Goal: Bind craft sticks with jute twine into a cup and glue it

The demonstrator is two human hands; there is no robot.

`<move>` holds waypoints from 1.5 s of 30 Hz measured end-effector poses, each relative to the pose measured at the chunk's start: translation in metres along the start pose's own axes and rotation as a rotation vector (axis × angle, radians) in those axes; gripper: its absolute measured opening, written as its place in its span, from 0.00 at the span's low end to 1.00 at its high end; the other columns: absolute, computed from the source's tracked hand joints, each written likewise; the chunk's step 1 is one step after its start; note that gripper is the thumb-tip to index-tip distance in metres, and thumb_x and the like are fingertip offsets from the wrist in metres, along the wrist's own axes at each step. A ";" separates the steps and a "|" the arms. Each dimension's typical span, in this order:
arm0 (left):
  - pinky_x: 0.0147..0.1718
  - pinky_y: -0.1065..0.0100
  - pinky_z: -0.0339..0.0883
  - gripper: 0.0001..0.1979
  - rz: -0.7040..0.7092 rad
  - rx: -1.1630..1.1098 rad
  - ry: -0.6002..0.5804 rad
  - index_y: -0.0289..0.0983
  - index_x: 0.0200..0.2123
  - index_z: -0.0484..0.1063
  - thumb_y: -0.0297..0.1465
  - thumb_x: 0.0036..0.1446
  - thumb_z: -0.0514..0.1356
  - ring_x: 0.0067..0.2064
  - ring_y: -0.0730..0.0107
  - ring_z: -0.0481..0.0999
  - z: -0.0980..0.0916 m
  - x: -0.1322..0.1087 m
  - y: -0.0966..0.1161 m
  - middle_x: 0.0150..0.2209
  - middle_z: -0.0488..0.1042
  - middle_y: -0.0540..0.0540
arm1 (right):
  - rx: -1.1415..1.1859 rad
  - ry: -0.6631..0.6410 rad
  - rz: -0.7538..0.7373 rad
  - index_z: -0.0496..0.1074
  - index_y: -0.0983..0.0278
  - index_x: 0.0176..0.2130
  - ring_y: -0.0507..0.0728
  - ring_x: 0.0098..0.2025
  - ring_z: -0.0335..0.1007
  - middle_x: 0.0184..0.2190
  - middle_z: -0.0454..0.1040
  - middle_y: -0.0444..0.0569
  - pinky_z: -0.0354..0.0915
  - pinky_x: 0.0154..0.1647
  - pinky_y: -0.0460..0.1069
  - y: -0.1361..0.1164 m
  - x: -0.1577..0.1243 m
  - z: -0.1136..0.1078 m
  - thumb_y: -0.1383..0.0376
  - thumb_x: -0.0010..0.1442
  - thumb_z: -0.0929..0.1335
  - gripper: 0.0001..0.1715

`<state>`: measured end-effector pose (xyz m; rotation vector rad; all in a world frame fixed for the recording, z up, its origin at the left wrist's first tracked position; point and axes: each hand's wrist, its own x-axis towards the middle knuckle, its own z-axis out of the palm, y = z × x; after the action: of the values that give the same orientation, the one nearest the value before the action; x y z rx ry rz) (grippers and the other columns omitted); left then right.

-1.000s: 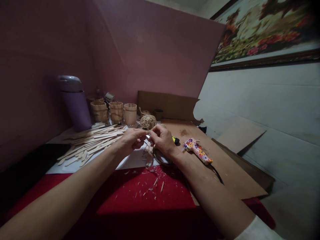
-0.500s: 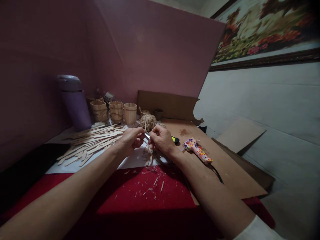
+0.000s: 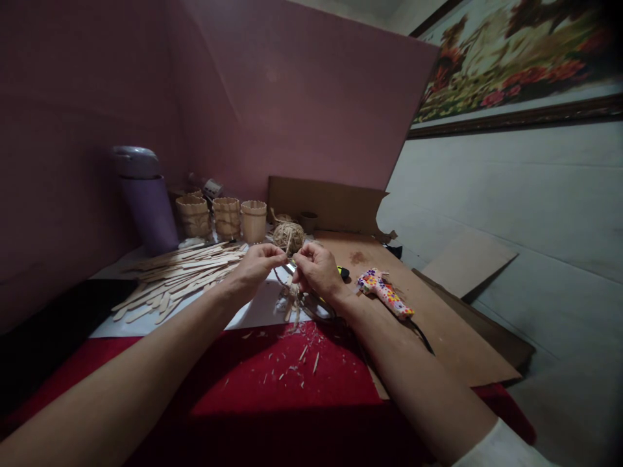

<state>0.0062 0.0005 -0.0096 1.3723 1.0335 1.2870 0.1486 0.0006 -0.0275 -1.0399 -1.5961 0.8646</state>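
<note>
My left hand [image 3: 256, 269] and my right hand [image 3: 317, 268] are close together above the table, both pinched on a thin strand of jute twine [image 3: 288, 259] that runs between them. Loose twine ends hang down beneath the fingers. Just behind the hands lies a ball of twine [image 3: 289, 236]. A dark ring-shaped thing [image 3: 316, 306], only partly visible, lies under my right wrist.
A pile of wooden craft sticks [image 3: 180, 275] lies left on white paper. Three stick cups [image 3: 226, 218] and a purple flask [image 3: 145, 200] stand behind. A floral glue gun [image 3: 384, 293] rests on brown cardboard [image 3: 438, 324] to the right. Wood shavings litter the red cloth [image 3: 292, 383].
Both hands stay pinched on the twine. They have drawn slightly apart and risen a little, pulling the strand tauter between them.
</note>
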 end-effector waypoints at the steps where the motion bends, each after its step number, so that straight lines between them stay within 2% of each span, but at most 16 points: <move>1: 0.25 0.72 0.54 0.05 0.011 -0.015 -0.007 0.32 0.19 0.70 0.27 0.38 0.64 0.23 0.78 0.62 0.001 0.000 -0.001 0.18 0.68 0.51 | 0.000 -0.003 0.006 0.59 0.61 0.27 0.48 0.08 0.58 0.12 0.69 0.38 0.52 0.08 0.41 0.000 0.000 0.000 0.61 0.53 0.63 0.07; 10: 0.23 0.70 0.60 0.10 -0.031 -0.133 0.052 0.32 0.25 0.69 0.23 0.36 0.66 0.20 0.75 0.67 0.002 0.003 -0.005 0.17 0.70 0.50 | 0.049 -0.008 0.039 0.59 0.60 0.28 0.49 0.08 0.59 0.12 0.68 0.38 0.52 0.07 0.41 0.001 0.000 0.001 0.61 0.53 0.64 0.07; 16: 0.23 0.69 0.63 0.14 -0.038 -0.194 0.022 0.30 0.28 0.70 0.22 0.33 0.68 0.20 0.73 0.70 0.002 0.002 -0.005 0.18 0.72 0.49 | 0.042 0.006 0.049 0.59 0.60 0.28 0.49 0.08 0.59 0.11 0.68 0.37 0.51 0.06 0.40 0.002 0.000 0.001 0.61 0.54 0.64 0.07; 24: 0.25 0.68 0.66 0.15 -0.051 -0.231 0.090 0.30 0.28 0.71 0.21 0.32 0.68 0.21 0.71 0.73 0.001 0.002 -0.003 0.20 0.75 0.47 | 0.010 -0.010 0.044 0.59 0.61 0.28 0.49 0.09 0.62 0.13 0.70 0.38 0.52 0.06 0.40 0.002 0.001 0.001 0.67 0.54 0.62 0.05; 28: 0.25 0.68 0.65 0.15 -0.058 -0.222 0.102 0.30 0.29 0.71 0.21 0.32 0.68 0.21 0.72 0.72 0.001 0.000 -0.001 0.20 0.74 0.47 | 0.052 -0.041 0.122 0.59 0.61 0.29 0.49 0.10 0.62 0.13 0.70 0.39 0.54 0.07 0.40 0.000 0.002 0.001 0.66 0.58 0.62 0.06; 30: 0.25 0.68 0.65 0.16 -0.042 -0.223 0.146 0.30 0.29 0.69 0.21 0.32 0.68 0.20 0.73 0.71 0.001 0.000 0.000 0.19 0.73 0.48 | 0.092 -0.087 0.198 0.59 0.62 0.31 0.50 0.11 0.64 0.14 0.71 0.41 0.56 0.08 0.41 -0.001 0.002 0.002 0.62 0.61 0.63 0.08; 33: 0.24 0.69 0.64 0.17 -0.005 -0.218 0.231 0.32 0.28 0.67 0.21 0.31 0.67 0.20 0.73 0.70 0.000 0.001 0.001 0.18 0.72 0.51 | 0.098 -0.126 0.242 0.61 0.62 0.29 0.50 0.13 0.65 0.17 0.72 0.43 0.57 0.11 0.43 -0.001 0.002 0.003 0.60 0.59 0.67 0.12; 36: 0.23 0.69 0.63 0.18 0.049 -0.177 0.285 0.34 0.28 0.66 0.22 0.31 0.67 0.21 0.73 0.70 -0.002 0.004 -0.001 0.19 0.72 0.52 | -0.044 -0.119 0.137 0.64 0.63 0.26 0.49 0.16 0.65 0.18 0.71 0.42 0.60 0.17 0.44 0.000 0.000 0.004 0.66 0.56 0.69 0.10; 40: 0.21 0.71 0.60 0.17 0.128 -0.012 0.318 0.35 0.29 0.66 0.22 0.32 0.66 0.20 0.73 0.68 -0.005 0.009 -0.008 0.18 0.70 0.53 | -0.466 -0.056 -0.269 0.70 0.63 0.26 0.51 0.27 0.67 0.24 0.74 0.44 0.62 0.32 0.47 -0.003 -0.005 0.000 0.70 0.54 0.69 0.05; 42: 0.20 0.72 0.58 0.17 0.133 0.060 0.293 0.35 0.30 0.66 0.21 0.32 0.65 0.20 0.73 0.67 -0.006 0.010 -0.010 0.18 0.69 0.54 | -0.596 -0.005 -0.406 0.71 0.63 0.28 0.53 0.33 0.68 0.30 0.75 0.46 0.61 0.37 0.49 -0.005 -0.005 -0.003 0.69 0.55 0.69 0.04; 45: 0.19 0.73 0.55 0.18 0.100 0.096 0.190 0.35 0.32 0.66 0.20 0.33 0.64 0.19 0.74 0.66 -0.004 0.008 -0.010 0.18 0.70 0.54 | -0.660 0.073 -0.487 0.71 0.62 0.28 0.56 0.41 0.66 0.35 0.75 0.47 0.59 0.44 0.51 -0.006 -0.003 -0.006 0.67 0.56 0.69 0.04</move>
<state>0.0037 0.0109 -0.0178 1.4092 1.1813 1.4798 0.1539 -0.0045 -0.0218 -1.0273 -2.0060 -0.0447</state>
